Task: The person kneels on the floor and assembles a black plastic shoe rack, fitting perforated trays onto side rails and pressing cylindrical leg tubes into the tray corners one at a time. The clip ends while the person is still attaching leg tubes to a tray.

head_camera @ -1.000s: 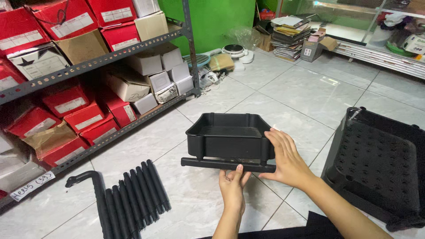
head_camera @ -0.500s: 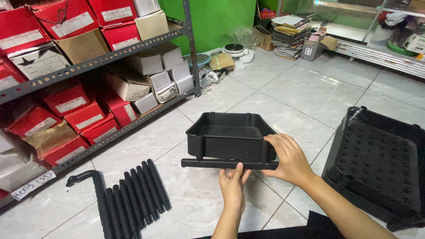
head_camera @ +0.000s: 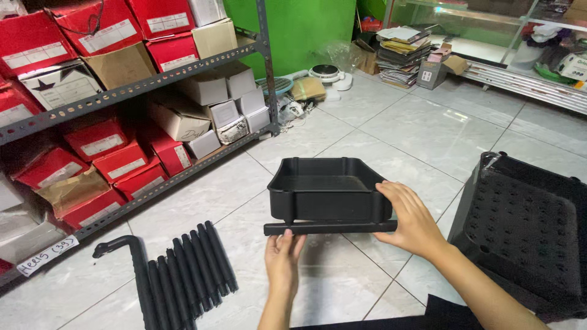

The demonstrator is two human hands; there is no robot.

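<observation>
A black plastic tray [head_camera: 327, 192] with raised walls is held above the tiled floor in the middle of the view. My right hand [head_camera: 411, 221] grips its near right corner. A black tube [head_camera: 330, 228] lies horizontally along the tray's near bottom edge. My left hand [head_camera: 283, 260] is just under the tube's left end, fingers pressed up against it. The tray's open side faces up and it looks empty.
Several black tubes [head_camera: 189, 269] and a bent black handle piece [head_camera: 131, 263] lie on the floor at left. A perforated black tray [head_camera: 529, 229] rests at right. A metal shelf rack [head_camera: 134, 91] with red and white boxes stands at left.
Hardly anything has moved. Both hands stay on the tray and tube, with my right hand slightly shifted along the tray's corner.
</observation>
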